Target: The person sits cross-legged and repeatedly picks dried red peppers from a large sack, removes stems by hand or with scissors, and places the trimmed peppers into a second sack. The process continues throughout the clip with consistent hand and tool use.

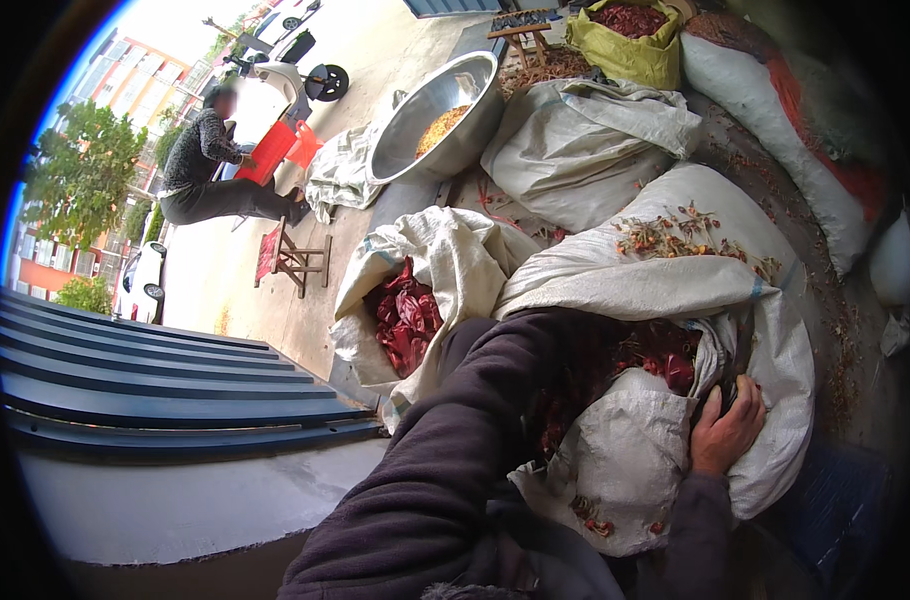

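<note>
A large white woven sack [785, 420] lies open before me, with dried red chili peppers [678, 371] in its mouth. My left arm, in a dark sleeve, reaches into it; the left hand is hidden under the folded cloth. At the sack's right side, my right hand [729, 427] has its fingers curled over the bunched rim, beside a dark strip that I cannot identify. A white woven flap [631, 431] hangs between my arms, with a few chili scraps on it. Chili stems [680, 234] are scattered over the sack's upper side.
A second open sack [466, 240] of red chilies stands left of my arm. Beyond are a metal basin [488, 97] with yellow seeds, a yellow sack [586, 34] of chilies and a folding stool [293, 255]. A person [199, 161] sits outside holding a red crate [267, 154].
</note>
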`<state>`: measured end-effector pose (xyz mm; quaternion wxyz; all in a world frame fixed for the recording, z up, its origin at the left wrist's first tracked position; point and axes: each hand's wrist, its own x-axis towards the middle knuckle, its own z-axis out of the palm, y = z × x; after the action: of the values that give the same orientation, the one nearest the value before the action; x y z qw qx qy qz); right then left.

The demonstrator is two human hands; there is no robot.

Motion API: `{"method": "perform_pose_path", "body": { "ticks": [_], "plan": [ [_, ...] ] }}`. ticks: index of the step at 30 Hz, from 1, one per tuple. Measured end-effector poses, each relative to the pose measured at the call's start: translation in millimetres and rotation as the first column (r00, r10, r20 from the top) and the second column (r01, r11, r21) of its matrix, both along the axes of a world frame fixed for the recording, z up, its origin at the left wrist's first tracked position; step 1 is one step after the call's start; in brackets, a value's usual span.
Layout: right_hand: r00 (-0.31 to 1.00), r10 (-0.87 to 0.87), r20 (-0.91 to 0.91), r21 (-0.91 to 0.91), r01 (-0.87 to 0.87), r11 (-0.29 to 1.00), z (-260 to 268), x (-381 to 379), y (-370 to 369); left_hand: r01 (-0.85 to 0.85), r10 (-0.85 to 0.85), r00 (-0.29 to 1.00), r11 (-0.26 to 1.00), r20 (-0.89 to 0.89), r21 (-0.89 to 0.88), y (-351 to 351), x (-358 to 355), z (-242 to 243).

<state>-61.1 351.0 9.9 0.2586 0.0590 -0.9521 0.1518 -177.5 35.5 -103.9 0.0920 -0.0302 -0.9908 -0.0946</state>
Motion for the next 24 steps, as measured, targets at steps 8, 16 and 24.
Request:
{"method": "perform_pose_path", "body": {
  "ticks": [8, 16, 24],
  "plan": [
    [0.997, -0.072, 0.002, -0.057, 0.072, 0.996, -8, 2, 1, 0.119, -0.116, 0.99, 0.992, -0.082, 0.033, -8, 23, 25],
    [0.991, -0.125, 0.043, -0.073, 0.128, 0.989, -5, 2, -3, 0.273, -0.253, 0.959, 0.946, -0.128, 0.176, -6, 93, 92],
    [0.99, -0.139, 0.013, -0.029, 0.139, 0.99, -3, 1, -4, 0.311, -0.469, 0.851, 0.813, 0.236, 0.492, 0, 174, 151]
  ]
}}
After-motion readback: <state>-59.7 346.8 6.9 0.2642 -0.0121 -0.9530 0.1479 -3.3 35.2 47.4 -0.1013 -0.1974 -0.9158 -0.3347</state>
